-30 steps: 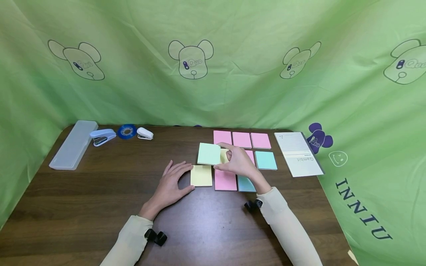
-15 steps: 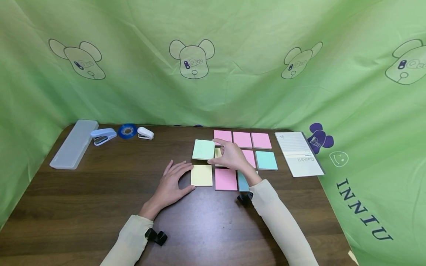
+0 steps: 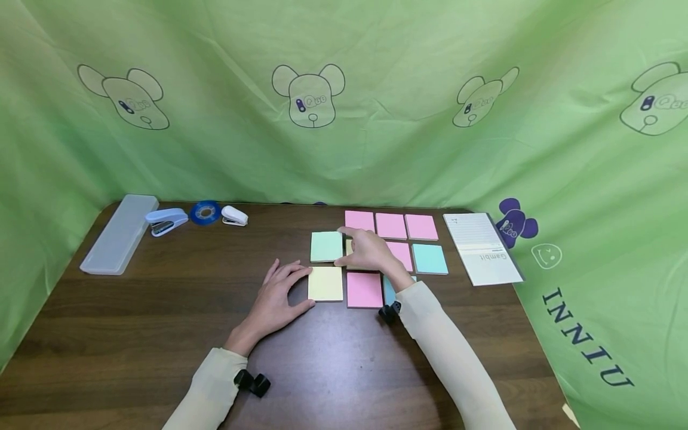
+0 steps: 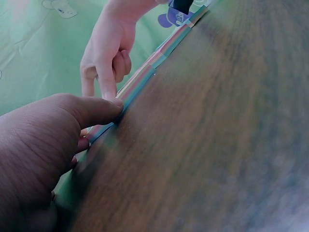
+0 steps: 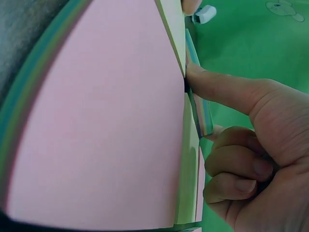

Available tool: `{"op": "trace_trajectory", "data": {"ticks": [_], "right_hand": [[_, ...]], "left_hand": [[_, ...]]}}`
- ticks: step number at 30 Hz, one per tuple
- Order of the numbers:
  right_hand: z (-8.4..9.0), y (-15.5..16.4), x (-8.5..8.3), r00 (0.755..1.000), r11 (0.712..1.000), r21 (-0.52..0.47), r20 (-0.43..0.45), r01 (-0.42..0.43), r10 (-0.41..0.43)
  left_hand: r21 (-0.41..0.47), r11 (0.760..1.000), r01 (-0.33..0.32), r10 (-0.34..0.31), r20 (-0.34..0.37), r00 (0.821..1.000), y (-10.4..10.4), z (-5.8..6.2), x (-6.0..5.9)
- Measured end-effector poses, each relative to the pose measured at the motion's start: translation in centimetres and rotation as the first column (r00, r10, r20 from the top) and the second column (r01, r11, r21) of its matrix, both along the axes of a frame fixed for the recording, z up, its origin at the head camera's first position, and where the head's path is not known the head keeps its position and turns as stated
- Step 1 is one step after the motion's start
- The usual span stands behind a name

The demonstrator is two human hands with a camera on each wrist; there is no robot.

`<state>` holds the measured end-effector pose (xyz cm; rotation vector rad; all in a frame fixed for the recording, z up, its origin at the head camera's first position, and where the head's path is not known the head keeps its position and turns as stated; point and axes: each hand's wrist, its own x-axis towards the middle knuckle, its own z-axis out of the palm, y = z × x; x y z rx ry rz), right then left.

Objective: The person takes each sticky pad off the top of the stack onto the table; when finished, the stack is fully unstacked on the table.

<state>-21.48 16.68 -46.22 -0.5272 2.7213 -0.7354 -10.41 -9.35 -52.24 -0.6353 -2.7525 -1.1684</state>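
Observation:
My right hand (image 3: 346, 246) pinches the right edge of a light green sticky-note pad (image 3: 326, 246) between thumb and forefinger; the pad lies flat on the brown table (image 3: 161, 310). In the right wrist view the thumb (image 5: 227, 89) presses on the pad's edge beside a pink pad (image 5: 106, 121). My left hand (image 3: 301, 288) lies flat on the table, its fingertips and thumb touching the left side of a yellow pad (image 3: 325, 283). The left wrist view has that thumb (image 4: 96, 108) against the pad's edge (image 4: 140, 82). A pink pad (image 3: 364, 289) lies right of the yellow one.
Three pink pads (image 3: 390, 226) form a back row, with a teal pad (image 3: 430, 258) and a notebook (image 3: 482, 248) to the right. At the far left are a clear pencil case (image 3: 119, 233), a blue stapler (image 3: 165, 221), a tape roll (image 3: 205, 212) and a white stapler (image 3: 234, 215).
My right hand has carried the green pad left and down onto the table, just behind the yellow pad. The left hand has stayed put.

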Motion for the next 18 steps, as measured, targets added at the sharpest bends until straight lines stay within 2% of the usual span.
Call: {"op": "trace_trajectory", "data": {"ticks": [7,18], "right_hand": [[0.03,-0.4,-0.19,1.0,0.995,0.097,0.011,-0.014,0.013],[-0.07,-0.52,0.21,1.0,0.996,0.089,0.009,0.012,-0.013]], "left_hand": [[0.004,1.0,0.001,-0.001,-0.002,1.0,-0.02,-0.01,0.01],[0.006,1.0,0.003,-0.003,-0.004,1.0,-0.06,-0.16,-0.02]]}}
